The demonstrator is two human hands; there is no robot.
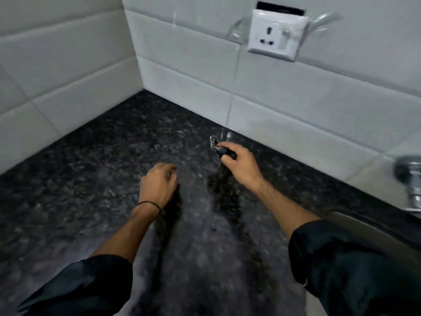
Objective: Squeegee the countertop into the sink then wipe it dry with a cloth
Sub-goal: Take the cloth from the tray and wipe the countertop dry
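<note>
A small dark-handled tool [220,148], too blurred to be named, is gripped by the right hand [242,164] above the granite countertop [91,179], left of the sink [373,233]; the left hand [159,184] is loosely curled, empty.

Dark speckled granite countertop [95,183], sink [373,238] at rt edge.

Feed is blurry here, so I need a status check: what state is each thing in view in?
Right hand: closed around a small dark object, too blurred to identify.
Left hand: loosely curled, holding nothing visible.
Countertop: bare, wetness unclear.
Wall socket: nothing plugged in.
Tap: no water visible.
Sink: only the rim shows.
</note>
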